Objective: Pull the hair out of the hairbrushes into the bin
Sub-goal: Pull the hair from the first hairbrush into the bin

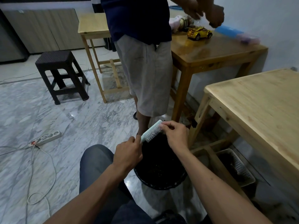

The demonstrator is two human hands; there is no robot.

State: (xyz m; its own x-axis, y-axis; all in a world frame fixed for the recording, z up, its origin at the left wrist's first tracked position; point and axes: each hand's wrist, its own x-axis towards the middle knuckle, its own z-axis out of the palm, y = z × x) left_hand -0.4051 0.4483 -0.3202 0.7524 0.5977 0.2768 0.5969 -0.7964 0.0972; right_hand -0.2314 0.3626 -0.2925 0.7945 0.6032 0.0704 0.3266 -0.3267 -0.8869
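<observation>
A pale green hairbrush [151,132] with white bristles is held slanted above a black bin [160,172] on the floor between my knees. My left hand [127,153] grips the brush by its handle end. My right hand [175,135] is at the far end of the brush, thumb and forefinger pinched among the bristles. Whether hair is between those fingers is too small to tell. The bin's inside is dark.
A person in grey shorts [148,75] stands just beyond the bin, handling things on a wooden table [210,52] with a yellow toy car [199,32]. A light wooden table [258,101] is to my right, with a white basket [237,167] under it. A power strip [48,137] and cables lie at left; a dark stool [59,75] stands behind.
</observation>
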